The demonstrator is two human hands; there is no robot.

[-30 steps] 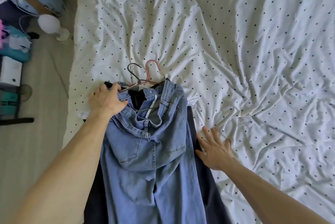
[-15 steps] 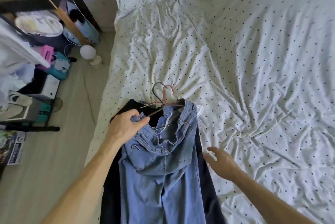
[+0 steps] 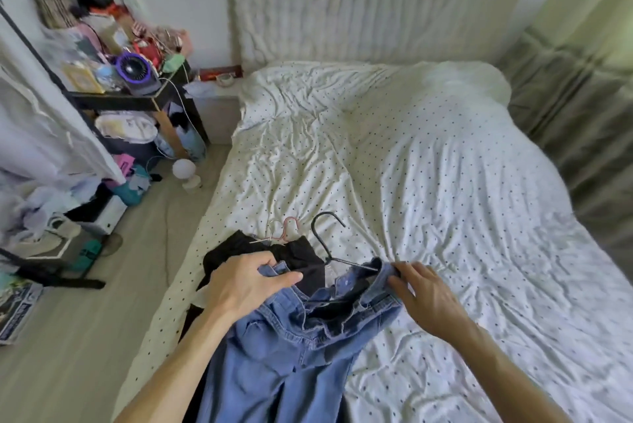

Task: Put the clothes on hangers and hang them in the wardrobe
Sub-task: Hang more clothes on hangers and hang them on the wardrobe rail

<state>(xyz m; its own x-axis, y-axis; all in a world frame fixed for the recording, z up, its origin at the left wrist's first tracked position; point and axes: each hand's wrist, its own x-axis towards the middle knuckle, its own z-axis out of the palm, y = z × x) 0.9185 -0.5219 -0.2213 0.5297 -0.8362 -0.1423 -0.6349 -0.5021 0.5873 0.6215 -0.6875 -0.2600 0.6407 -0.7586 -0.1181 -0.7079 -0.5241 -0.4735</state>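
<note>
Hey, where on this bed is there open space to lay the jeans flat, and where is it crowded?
Bare sheet runs right of the right hand and from the black hanger up to the headboard. Crowded: the near left edge of the bed, where jeans, a black garment and a pink hanger pile up.

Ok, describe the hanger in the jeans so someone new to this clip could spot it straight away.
On the dotted bed, find the jeans at the near left edge. The hanger sticks out of their waistband, hook pointing up the bed. It alone is black: just left of it, on the black garment, lie a pink hanger and a pale hanger.
</note>
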